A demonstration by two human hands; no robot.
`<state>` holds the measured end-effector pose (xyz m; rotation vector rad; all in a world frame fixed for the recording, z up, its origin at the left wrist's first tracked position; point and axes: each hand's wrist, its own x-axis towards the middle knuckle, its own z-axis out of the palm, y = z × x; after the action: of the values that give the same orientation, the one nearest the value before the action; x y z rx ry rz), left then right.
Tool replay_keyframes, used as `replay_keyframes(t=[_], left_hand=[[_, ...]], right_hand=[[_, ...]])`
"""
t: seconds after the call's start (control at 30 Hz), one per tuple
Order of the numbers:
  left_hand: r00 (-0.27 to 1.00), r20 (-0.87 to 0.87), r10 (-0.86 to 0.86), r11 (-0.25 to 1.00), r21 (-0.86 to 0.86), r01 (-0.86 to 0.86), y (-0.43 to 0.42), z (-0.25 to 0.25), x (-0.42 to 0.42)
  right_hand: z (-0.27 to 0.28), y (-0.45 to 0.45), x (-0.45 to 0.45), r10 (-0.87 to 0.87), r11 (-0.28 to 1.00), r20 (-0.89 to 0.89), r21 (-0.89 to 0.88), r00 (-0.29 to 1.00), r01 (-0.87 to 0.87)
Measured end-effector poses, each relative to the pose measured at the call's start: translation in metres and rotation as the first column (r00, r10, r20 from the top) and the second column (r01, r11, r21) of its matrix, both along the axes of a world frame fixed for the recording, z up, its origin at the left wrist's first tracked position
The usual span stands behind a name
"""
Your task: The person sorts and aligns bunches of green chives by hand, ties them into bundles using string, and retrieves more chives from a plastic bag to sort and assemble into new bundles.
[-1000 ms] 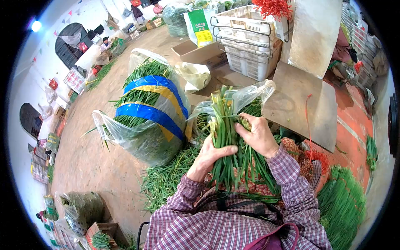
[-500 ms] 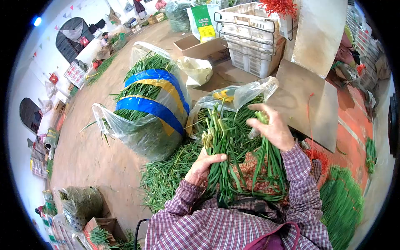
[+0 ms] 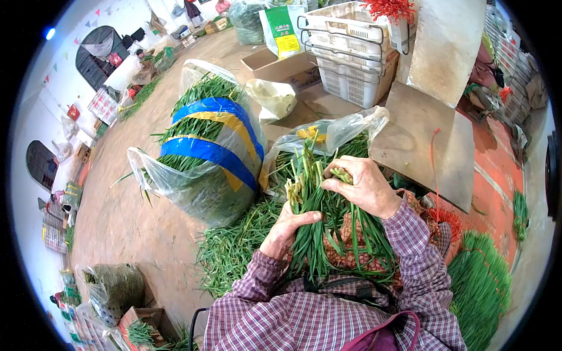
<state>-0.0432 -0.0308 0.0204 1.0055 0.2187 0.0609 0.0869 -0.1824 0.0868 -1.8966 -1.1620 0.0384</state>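
Note:
My left hand [image 3: 289, 228] is closed around a bunch of Chinese chives [image 3: 313, 234], pale stem ends up and leaves hanging over my lap. Close to its right, my right hand [image 3: 366, 186] grips a smaller bunch of chives [image 3: 370, 228] near the stem ends. Its fingertips are beside the stems of the left bunch; whether they touch I cannot tell. Behind both hands, an open clear plastic bag [image 3: 345, 133] lies over more loose chives. A heap of loose chives [image 3: 237, 248] spreads on the floor left of my left hand.
A big clear bag of chives [image 3: 219, 190] with blue and yellow bands stands at left. Stacked white crates [image 3: 351, 76] and a cardboard box [image 3: 275, 64] are behind. Right of me are a flat board [image 3: 421, 146], red ties [image 3: 448, 219] and tied chive bundles [image 3: 480, 286].
My right hand has moved left and slightly down with its chives, closer to the bunch in my left hand. The left hand has barely moved.

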Motion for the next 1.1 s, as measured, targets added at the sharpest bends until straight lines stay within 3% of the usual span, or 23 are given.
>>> replay_keyframes(t=[0.1,0.2,0.27,0.4,0.47,0.5,0.57,0.63,0.7,0.77,0.83,0.87,0.93,1.1], left_hand=[[0.999,-0.046,0.007,0.989,-0.146,-0.013,0.002,-0.007,0.0],[0.998,-0.025,0.055,0.995,-0.082,-0.057,0.004,-0.011,0.001],[0.996,-0.019,0.084,0.996,-0.008,-0.084,0.01,-0.019,0.001],[0.994,-0.065,0.088,0.994,0.075,-0.083,0.017,-0.026,0.0],[0.995,-0.061,0.073,0.996,0.055,-0.07,0.007,-0.012,0.002],[0.997,-0.054,0.062,0.997,0.04,-0.06,0.003,-0.008,0.003],[0.999,-0.003,0.051,0.993,0.102,-0.05,0.001,-0.007,0.007],[0.998,0.038,0.041,0.993,0.108,-0.045,-0.002,-0.007,0.007],[0.998,0.04,0.038,0.994,0.104,-0.042,0.003,-0.019,0.007],[1.0,-0.01,-0.023,0.987,-0.158,0.021,0.012,-0.026,0.002],[0.999,-0.032,-0.011,0.989,-0.15,0.006,0.021,-0.036,-0.001],[1.0,-0.023,0.004,0.989,-0.146,-0.008,0.023,-0.04,-0.002],[1.0,0.004,0.016,0.994,-0.106,-0.015,0.025,-0.04,-0.002],[0.999,-0.001,0.034,0.995,-0.097,-0.034,0.02,-0.038,0.002]], right_hand=[[-0.005,-0.003,0.007,0.034,0.999,-0.008,0.019,0.999,-0.034],[-0.006,-0.007,0.012,0.021,1.0,0.103,0.0,0.995,-0.021],[-0.009,-0.012,0.024,-0.184,0.983,0.129,0.013,0.974,0.184],[-0.006,-0.022,0.032,-0.252,0.964,0.181,0.135,0.951,0.229],[0.006,-0.018,0.013,-0.221,0.971,-0.046,0.08,0.974,0.224],[0.008,-0.013,0.007,-0.199,0.969,-0.058,0.139,0.978,0.206],[0.004,-0.007,0.002,-0.167,0.985,-0.155,0.022,0.974,0.172],[-0.003,0.006,-0.001,-0.099,0.986,-0.102,0.127,0.99,0.112],[-0.008,0.008,0.0,-0.082,0.984,-0.183,0.139,0.98,0.108],[0.001,-0.002,0.009,-0.139,0.978,-0.486,0.067,0.863,0.195],[-0.012,-0.025,0.043,-0.126,0.914,-0.345,0.324,0.93,0.244],[0.008,-0.045,0.041,-0.204,0.852,-0.437,0.362,0.876,0.379],[0.024,-0.076,0.057,-0.052,0.737,-0.686,0.464,0.726,0.491],[0.021,-0.097,0.069,-0.077,0.76,-0.562,0.501,0.823,0.414]])
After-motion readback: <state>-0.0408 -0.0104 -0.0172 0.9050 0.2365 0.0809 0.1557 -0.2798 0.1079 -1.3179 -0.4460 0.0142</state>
